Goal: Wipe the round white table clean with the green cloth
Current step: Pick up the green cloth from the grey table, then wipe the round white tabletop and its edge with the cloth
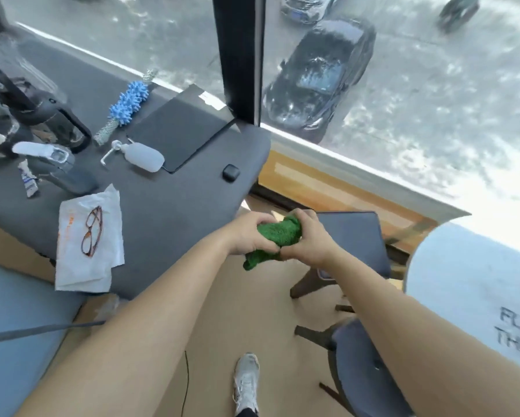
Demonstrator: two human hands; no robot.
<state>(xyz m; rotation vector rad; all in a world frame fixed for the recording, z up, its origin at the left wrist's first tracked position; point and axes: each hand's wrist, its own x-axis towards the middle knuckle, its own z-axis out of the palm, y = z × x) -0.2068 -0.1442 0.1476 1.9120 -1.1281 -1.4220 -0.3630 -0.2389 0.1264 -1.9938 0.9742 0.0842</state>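
Both my hands hold the green cloth (278, 240) bunched up in the air, above the floor in the middle of the view. My left hand (246, 233) grips its left side and my right hand (308, 239) grips its right side, thumbs meeting near the bottom. A tail of the cloth hangs down below my left hand. The round white table (469, 284) lies to the right of my hands, only partly in view, with dark lettering near its right edge.
A grey bench (168, 206) on the left carries glasses (91, 231) on a white bag, a pump bottle (141, 156), a blue spiky roller (129, 100), a dark pad and a small black case (231, 173). Two grey chairs (355, 236) stand by the table. A glass wall runs behind.
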